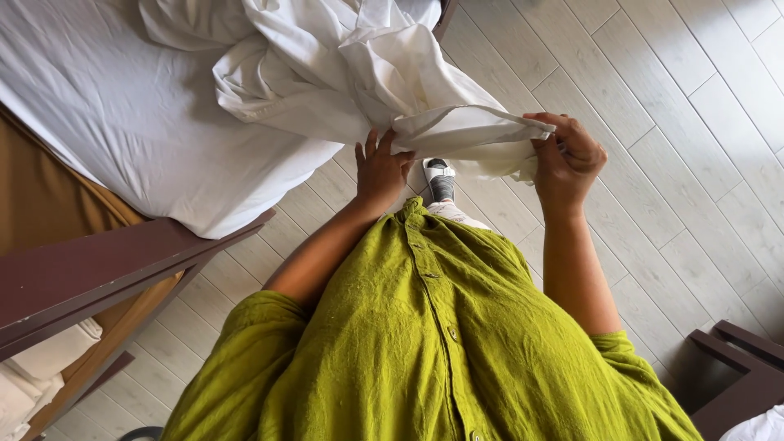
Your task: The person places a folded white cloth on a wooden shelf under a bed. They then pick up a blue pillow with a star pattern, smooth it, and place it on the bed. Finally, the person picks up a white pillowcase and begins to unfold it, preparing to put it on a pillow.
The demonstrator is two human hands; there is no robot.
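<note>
A crumpled white bed sheet (pixel 327 73) hangs off the corner of the bed, and both hands hold its edge in front of me. My left hand (pixel 380 167) grips the hem from below, fingers curled into the fold. My right hand (pixel 567 155) pinches the same hem further right, stretching a flat strip of cloth between the hands. Below the sheet, a foot in a white sandal and grey sock (pixel 440 180) shows on the floor. I wear a green buttoned shirt (pixel 433 343).
The mattress with a white fitted cover (pixel 106 106) fills the upper left, resting on a dark wooden bed frame (pixel 90 273) with a brown panel beside it. Light plank flooring (pixel 670 106) spreads to the right. A dark wooden piece of furniture (pixel 739 367) stands at the lower right.
</note>
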